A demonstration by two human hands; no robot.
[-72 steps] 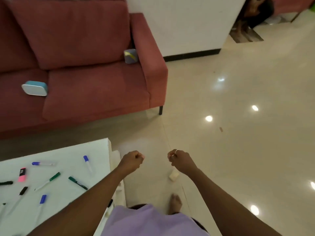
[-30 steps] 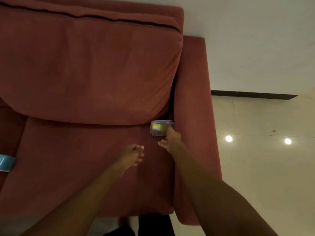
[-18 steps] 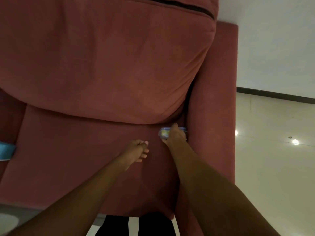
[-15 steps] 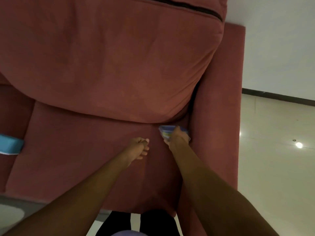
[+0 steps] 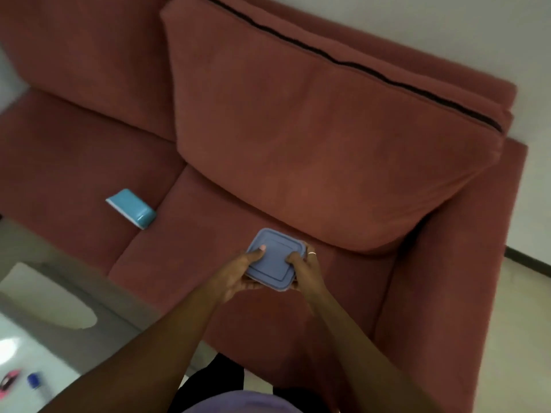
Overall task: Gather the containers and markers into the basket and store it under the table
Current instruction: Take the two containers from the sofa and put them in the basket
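- I'm seeing a blue-grey container (image 5: 272, 257) that looks like smooth plastic, its lid matt with a soft sheen.
- The sofa (image 5: 298, 129) reads as red cloth, a matt, slightly napped weave; a dark zip line runs along the back cushion.
- The teal container (image 5: 132, 207) on the seat looks like glossy plastic, catching a highlight on its edge.
- A ring on my right hand (image 5: 307, 269) glints like metal.
- The table (image 5: 38, 347) is glossy white, blurred.

place: home living room — red sofa (image 5: 268, 144) | white table (image 5: 26, 338) | tiled floor (image 5: 530, 323)
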